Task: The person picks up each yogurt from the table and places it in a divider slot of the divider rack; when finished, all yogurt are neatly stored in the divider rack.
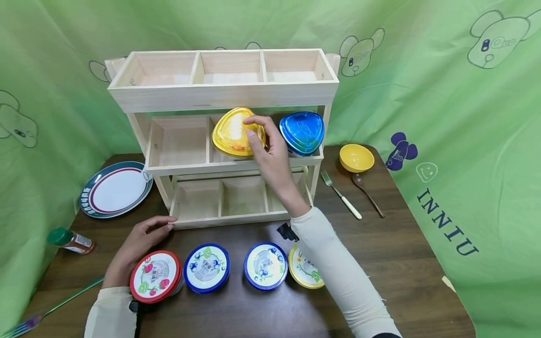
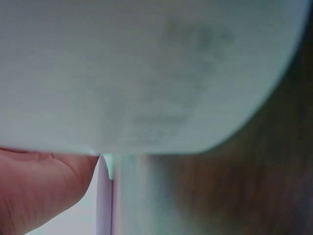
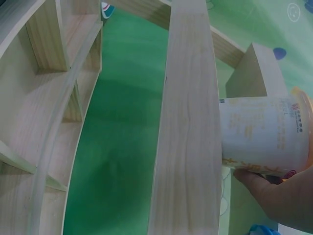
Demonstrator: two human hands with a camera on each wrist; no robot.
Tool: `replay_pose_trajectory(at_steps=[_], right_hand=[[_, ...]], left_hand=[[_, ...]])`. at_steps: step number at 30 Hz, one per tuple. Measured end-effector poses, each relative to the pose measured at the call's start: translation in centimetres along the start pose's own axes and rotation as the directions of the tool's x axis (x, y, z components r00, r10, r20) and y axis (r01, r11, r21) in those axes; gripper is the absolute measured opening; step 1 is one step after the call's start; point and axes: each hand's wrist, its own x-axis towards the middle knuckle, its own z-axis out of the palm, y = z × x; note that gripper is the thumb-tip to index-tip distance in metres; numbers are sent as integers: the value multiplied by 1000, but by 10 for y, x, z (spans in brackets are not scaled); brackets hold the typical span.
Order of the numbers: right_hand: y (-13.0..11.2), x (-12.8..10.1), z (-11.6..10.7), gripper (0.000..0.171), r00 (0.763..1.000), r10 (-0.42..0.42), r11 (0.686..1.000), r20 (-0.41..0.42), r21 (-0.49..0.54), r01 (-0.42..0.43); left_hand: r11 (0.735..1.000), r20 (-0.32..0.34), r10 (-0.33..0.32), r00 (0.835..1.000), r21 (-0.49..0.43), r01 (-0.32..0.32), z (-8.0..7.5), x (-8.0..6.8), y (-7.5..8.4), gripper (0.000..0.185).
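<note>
Curved pale tub, perhaps plastic

Left hand low and forward, right hand higher, index finger bent.

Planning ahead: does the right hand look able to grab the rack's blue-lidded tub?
Probably not yet: the right hand holds the yellow-lidded tub, though the blue-lidded tub sits close by.
</note>
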Motion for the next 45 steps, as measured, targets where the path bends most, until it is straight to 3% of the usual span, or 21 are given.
replay_pose_trajectory(at_steps=[16, 22, 26, 31, 40, 45], right_hand=[[8, -2, 5, 26, 994, 107, 994, -4, 0, -107], [11, -1, 2, 36, 987, 153, 988, 46, -26, -152], [11, 0, 0, 49, 985, 151, 986, 85, -85, -144], [9, 0, -2, 58, 989, 128, 986, 72, -121, -119], [-5, -8, -11, 55, 994, 97, 992, 41, -81, -93], [-16, -20, -26, 51, 999, 30, 997, 17, -72, -28]], left_hand=[[1000, 6, -4, 1000, 3, 4, 0, -1, 1, 45], [1000, 18, 20, 1000, -1, -20, -2, 0, -3, 43], [999, 26, 43, 999, -8, -43, -4, 1, -6, 38], [1000, 12, 13, 1000, 11, -13, -2, 0, -2, 45], [1000, 9, -17, 1000, -2, 17, -1, 0, -3, 46], [1000, 12, -18, 1000, 3, 18, -1, -2, -2, 46]])
